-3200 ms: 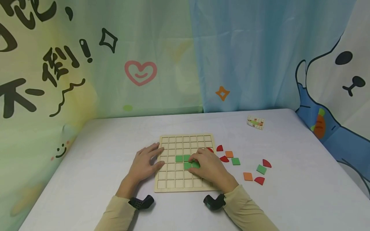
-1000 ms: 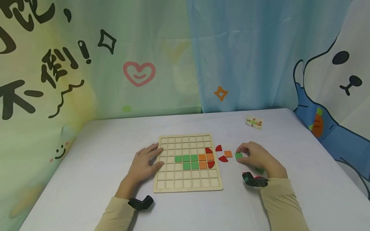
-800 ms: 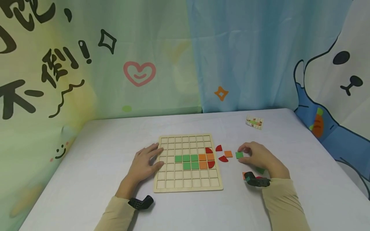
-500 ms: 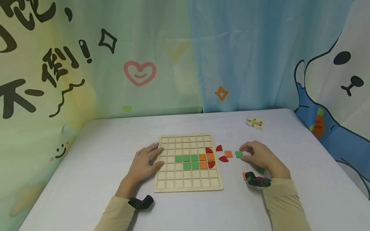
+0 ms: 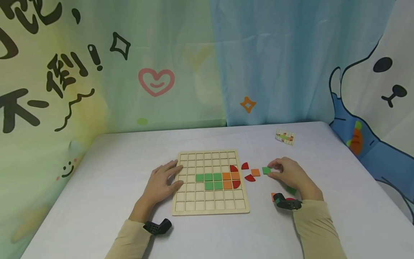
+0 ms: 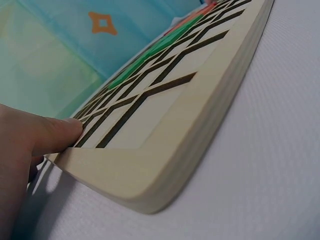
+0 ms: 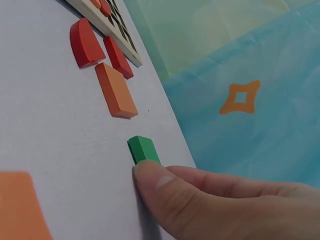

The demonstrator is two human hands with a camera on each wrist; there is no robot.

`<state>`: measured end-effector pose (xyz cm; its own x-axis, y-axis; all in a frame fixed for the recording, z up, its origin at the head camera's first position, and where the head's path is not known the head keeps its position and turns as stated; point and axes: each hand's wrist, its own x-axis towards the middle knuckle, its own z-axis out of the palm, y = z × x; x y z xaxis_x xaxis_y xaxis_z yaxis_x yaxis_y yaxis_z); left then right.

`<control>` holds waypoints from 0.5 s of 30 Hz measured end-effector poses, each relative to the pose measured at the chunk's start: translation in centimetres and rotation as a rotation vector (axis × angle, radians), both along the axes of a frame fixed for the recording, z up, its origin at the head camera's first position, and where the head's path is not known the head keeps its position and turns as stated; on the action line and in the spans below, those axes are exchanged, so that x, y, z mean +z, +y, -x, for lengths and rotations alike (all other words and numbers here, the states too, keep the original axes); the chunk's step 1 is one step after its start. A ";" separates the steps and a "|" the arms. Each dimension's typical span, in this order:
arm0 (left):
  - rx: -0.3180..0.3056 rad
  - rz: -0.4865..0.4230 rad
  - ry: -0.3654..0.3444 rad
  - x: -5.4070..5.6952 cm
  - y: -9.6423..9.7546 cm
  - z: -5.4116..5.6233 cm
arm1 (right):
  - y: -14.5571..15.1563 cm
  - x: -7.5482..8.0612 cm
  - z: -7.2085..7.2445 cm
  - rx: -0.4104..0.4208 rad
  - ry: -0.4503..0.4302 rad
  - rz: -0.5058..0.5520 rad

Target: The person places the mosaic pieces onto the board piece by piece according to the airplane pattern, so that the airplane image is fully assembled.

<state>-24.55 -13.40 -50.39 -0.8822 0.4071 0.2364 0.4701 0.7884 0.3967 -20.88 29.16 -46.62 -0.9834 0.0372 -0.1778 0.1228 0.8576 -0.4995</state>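
My left hand [image 5: 161, 183] rests on the left edge of a wooden grid board [image 5: 191, 207], fingers spread and relaxed; in the left wrist view the thumb [image 6: 62, 135] lies on its rim. Between the thumb and a finger, my right hand [image 5: 292, 176] pinches a square green tile [image 5: 266, 170] right of the board. The right wrist view shows that green tile [image 7: 142, 148] poking out past the thumb, partly covered. Green tiles [image 5: 208, 185], orange tiles [image 5: 227, 184] and red quarter-round tiles [image 5: 236, 184] sit in the grid's cells.
Between board and right hand lie an orange tile [image 5: 255, 172] and two red quarter-rounds [image 5: 250, 178]. Another green tile [image 5: 291, 190] and an orange tile [image 5: 273, 197] are partly hidden by the right hand and wrist camera. A small pattern card [image 5: 285, 137] lies at the back right.
My right hand has gone from the board to the loose tiles on the right and pinched a green one, which has shifted slightly toward the back. The left hand has stayed put.
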 end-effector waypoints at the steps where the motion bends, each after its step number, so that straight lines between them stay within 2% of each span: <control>1: 0.000 -0.001 -0.003 0.0 0.0 0.0 | 0.0 0.0 0.0 0.000 0.003 0.000; 15: 0.020 0.010 -0.005 -0.6 0.0 0.2 | -0.4 0.2 0.1 -0.024 0.023 0.004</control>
